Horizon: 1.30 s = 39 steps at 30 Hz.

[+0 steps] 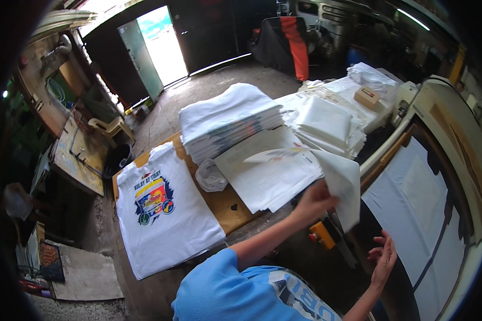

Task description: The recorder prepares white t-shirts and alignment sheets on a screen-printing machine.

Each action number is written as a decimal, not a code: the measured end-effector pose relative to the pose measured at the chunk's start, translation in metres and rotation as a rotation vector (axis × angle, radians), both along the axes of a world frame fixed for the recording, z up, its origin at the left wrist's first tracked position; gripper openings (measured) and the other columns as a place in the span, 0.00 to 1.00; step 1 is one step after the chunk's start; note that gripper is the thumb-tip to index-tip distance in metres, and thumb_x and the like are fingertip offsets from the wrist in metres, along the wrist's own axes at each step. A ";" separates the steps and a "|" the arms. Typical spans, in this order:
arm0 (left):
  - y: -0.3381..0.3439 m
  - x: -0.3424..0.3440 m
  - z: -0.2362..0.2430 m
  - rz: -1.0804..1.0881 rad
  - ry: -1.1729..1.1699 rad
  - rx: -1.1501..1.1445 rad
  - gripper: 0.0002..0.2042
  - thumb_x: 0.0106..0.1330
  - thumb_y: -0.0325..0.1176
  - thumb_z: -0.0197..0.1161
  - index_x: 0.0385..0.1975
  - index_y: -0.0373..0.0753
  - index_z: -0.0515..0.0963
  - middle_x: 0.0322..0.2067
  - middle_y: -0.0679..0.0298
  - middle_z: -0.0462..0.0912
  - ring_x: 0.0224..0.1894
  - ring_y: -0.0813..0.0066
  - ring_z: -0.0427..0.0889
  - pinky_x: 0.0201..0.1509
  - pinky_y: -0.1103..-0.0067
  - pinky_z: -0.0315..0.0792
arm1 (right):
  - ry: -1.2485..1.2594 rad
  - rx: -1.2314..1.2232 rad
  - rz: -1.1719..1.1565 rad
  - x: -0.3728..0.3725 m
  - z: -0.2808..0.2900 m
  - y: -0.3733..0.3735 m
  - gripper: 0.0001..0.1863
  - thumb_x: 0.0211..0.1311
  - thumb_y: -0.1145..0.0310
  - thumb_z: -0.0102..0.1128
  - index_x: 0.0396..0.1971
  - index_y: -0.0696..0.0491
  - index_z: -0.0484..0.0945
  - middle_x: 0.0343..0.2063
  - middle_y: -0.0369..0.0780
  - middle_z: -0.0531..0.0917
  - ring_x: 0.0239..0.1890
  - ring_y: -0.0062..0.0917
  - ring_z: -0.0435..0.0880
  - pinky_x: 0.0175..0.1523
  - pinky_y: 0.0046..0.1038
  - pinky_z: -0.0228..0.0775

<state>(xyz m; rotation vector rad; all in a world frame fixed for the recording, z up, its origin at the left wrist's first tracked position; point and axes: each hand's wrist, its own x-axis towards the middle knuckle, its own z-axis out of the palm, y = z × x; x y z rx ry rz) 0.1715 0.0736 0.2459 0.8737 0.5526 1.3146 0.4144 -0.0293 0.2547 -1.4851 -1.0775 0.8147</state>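
Note:
My left hand (313, 203) pinches the edge of a white paper sheet (343, 190), lifted and curving at the front right of a stack of sheets (257, 184), some of which carry coloured prints. To its lower right, my right hand (383, 257) is empty, fingers apart and slightly bent, beside the press bed (428, 257), where white fabric and a paper sheet lie. On the left of the wooden board (227, 216) lies a white printed T-shirt (160, 241). A tall pile of folded white shirts (225, 107) sits behind the paper stack.
The raised press lid (466, 139) stands at the right. A yellow switch box (321, 235) is below the table edge. More white piles (324, 120) and a small cardboard box (367, 96) lie at the back right. A plastic chair (110, 128) and black bucket (118, 158) stand left.

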 end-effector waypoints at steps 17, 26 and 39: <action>-0.179 0.261 0.078 -1.163 0.093 0.189 0.10 0.53 0.17 0.56 0.36 0.30 0.75 0.35 0.61 0.77 0.40 0.77 0.75 0.44 0.81 0.68 | 0.962 0.028 -0.274 0.152 -0.003 -0.247 0.34 0.58 0.41 0.35 0.48 0.59 0.64 0.36 0.44 0.76 0.34 0.30 0.78 0.36 0.29 0.73; -0.130 0.312 0.051 -0.912 0.206 0.266 0.20 0.56 0.20 0.53 0.51 0.32 0.63 0.39 0.62 0.75 0.41 0.80 0.73 0.47 0.82 0.66 | 0.979 0.381 -0.251 0.255 0.003 -0.267 0.27 0.55 0.59 0.48 0.51 0.60 0.62 0.43 0.43 0.73 0.46 0.28 0.72 0.50 0.27 0.65; -0.079 0.420 0.053 -0.573 0.664 0.509 0.18 0.56 0.24 0.52 0.49 0.38 0.69 0.22 0.70 0.71 0.20 0.88 0.59 0.23 0.89 0.56 | 0.075 0.126 -0.514 0.402 0.073 -0.224 0.27 0.47 0.81 0.52 0.52 0.62 0.62 0.38 0.40 0.76 0.39 0.18 0.75 0.45 0.20 0.65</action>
